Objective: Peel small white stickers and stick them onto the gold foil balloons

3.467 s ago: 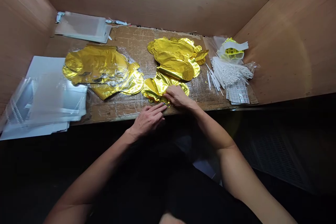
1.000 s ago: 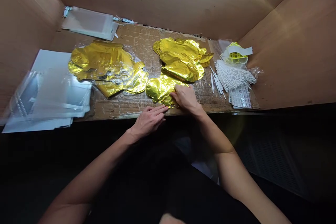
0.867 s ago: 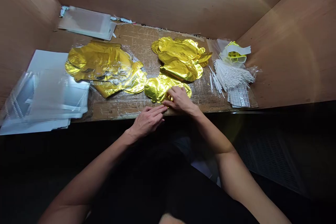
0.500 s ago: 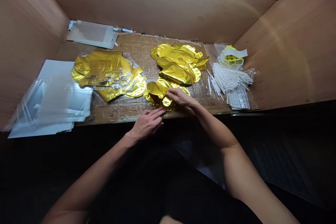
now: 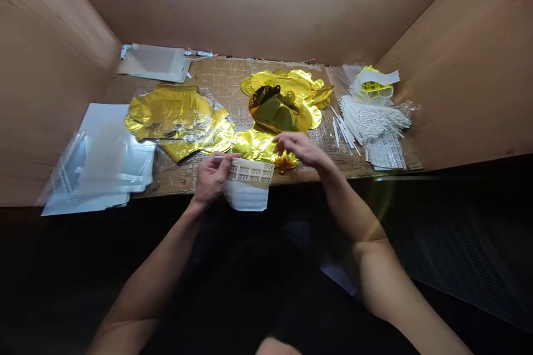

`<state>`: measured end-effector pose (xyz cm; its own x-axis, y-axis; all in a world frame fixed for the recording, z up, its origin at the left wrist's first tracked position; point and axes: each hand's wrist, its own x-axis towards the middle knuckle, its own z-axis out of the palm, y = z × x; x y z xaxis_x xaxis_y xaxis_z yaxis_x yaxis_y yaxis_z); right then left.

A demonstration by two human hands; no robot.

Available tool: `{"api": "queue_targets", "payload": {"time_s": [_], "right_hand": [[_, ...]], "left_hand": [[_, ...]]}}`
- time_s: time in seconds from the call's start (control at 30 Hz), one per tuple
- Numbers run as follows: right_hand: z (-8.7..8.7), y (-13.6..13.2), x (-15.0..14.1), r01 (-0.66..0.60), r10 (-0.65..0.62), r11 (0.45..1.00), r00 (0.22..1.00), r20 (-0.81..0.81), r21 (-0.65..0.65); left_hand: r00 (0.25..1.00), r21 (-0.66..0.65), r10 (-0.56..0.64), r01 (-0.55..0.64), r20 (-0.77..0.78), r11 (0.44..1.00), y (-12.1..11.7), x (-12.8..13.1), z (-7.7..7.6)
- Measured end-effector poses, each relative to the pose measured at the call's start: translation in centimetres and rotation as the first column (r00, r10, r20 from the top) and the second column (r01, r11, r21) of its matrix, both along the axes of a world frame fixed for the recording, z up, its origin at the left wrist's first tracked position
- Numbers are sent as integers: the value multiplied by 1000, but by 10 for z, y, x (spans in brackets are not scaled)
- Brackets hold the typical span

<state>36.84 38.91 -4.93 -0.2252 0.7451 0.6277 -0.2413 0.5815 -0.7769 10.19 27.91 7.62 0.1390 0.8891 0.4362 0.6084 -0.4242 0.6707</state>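
My left hand [image 5: 211,177] is closed on a sticker sheet [image 5: 250,173] printed with rows of small CE marks, its lower part hanging past the table's front edge. A short white stick shape shows at the same fingers. To the right of the sheet, my right hand [image 5: 300,148] has its fingers curled in; whatever is between them is too small to see. Just behind both hands lies a shiny gold foil balloon [image 5: 254,144], flat and uninflated. More flat gold foil balloons [image 5: 287,111] are heaped behind it, one with its dark glossy side up.
Gold foil balloons in clear plastic [image 5: 170,113] lie to the left, beside clear bags and white sheets [image 5: 104,127]. On the right are a pile of white sticks [image 5: 370,119], more sticker sheets [image 5: 387,152] and a yellow tape roll [image 5: 375,86]. Brown panels enclose the table.
My left hand has moved left and now holds up a sticker sheet. My right hand has let go of the foil and moved slightly right. One balloon now lies dark side up on the heap.
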Motion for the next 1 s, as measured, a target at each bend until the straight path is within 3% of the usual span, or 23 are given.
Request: {"api": "queue_targets", "payload": {"time_s": [0.03, 0.07, 0.13, 0.23, 0.33, 0.4, 0.47, 0.53, 0.6, 0.8, 0.9, 1.0], "right_hand": [[-6, -19, -19, -181, 182, 983, 983, -27, 23], [-11, -35, -34, -274, 276, 961, 958, -74, 35], [-17, -54, -53, -310, 309, 950, 933, -182, 27], [-20, -58, -60, -187, 184, 982, 959, -217, 10], [-23, -55, -60, 12, 6, 993, 988, -154, 116], [-25, -54, -61, 169, -142, 955, 982, -124, 246], [-27, -55, -62, 281, -270, 875, 959, -85, 395], [-28, -57, -64, 328, -357, 794, 933, -43, 511], [-26, -59, -64, 328, -372, 770, 928, -32, 548], [-16, -66, -60, 303, -298, 769, 949, -104, 563], [-12, -67, -58, 335, -268, 839, 940, -210, 429], [-10, -63, -58, 291, -264, 878, 957, -122, 380]], "left_hand": [[1000, 12, 12, -12, 10, 1000, 1, 0, 3], [1000, 14, 17, -17, 20, 1000, 1, 0, 6], [1000, 28, 24, -24, 15, 999, 3, 0, 8], [998, 74, 50, -48, -26, 996, 4, 2, 9], [998, 56, 67, -66, -11, 996, 4, 4, 9], [996, 20, 78, -79, 35, 997, 4, 5, 9], [992, -20, 95, -93, 80, 995, 4, 5, 9], [988, -59, 107, -101, 110, 993, 5, 4, 8], [986, -68, 111, -103, 123, 992, 5, 2, 8], [987, -34, 96, -92, 128, 995, 5, -7, 7], [984, -38, 113, -109, 140, 993, 5, -13, 5], [983, -28, 122, -119, 136, 992, 4, -16, 4]]}}
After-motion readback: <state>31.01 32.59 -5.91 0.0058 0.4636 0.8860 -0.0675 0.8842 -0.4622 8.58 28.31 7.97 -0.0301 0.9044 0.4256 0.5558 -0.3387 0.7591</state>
